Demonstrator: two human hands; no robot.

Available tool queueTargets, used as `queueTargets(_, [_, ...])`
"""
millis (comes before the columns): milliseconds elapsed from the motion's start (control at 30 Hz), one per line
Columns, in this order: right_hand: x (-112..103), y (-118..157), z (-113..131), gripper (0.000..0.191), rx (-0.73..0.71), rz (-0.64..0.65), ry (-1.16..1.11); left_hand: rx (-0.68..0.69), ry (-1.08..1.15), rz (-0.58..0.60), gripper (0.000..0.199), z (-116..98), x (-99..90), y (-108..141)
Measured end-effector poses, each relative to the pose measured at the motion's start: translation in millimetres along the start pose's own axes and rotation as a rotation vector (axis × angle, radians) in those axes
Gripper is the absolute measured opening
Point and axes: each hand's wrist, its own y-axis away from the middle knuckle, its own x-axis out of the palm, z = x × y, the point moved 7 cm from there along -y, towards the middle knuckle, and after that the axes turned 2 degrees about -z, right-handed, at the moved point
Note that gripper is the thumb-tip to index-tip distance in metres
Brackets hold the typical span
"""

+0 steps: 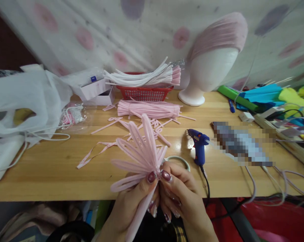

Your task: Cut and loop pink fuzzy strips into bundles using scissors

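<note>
Both hands meet at the table's front edge around a fan of looped pink pipe cleaners [141, 144]. My left hand [131, 201] pinches its gathered base between thumb and fingers, and one long loop hangs down over that palm. Thumb to thumb with it, my right hand [184, 191] pinches the same base from the right. The fingertips hide the exact joint. Just behind my right hand lie scissors, with a pale handle ring [179, 160] showing. A tied bundle of pink pipe cleaners [149, 109] lies farther back, with loose pink pieces [164, 136] in front of it.
A blue glue gun [198, 144] stands right of my hands, its cord running off the edge. Behind are a red basket [144, 93] of white stems and a foam head [212, 70]. A plastic bag [28, 97] is left; a blurred-out flat object [242, 143] and cables lie right.
</note>
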Motion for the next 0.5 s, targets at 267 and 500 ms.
queueTargets(267, [-4.2, -7.2, 29.4, 0.035, -0.135, 0.004, -0.358, 0.055, 0.341, 0.131, 0.048, -11.0, 9.3, -4.9])
queueTargets(500, [-22.1, -0.7, 36.5, 0.026, -0.213, -0.004, -0.108, 0.656, -0.269, -0.485, 0.042, -72.2, -66.6, 5.1])
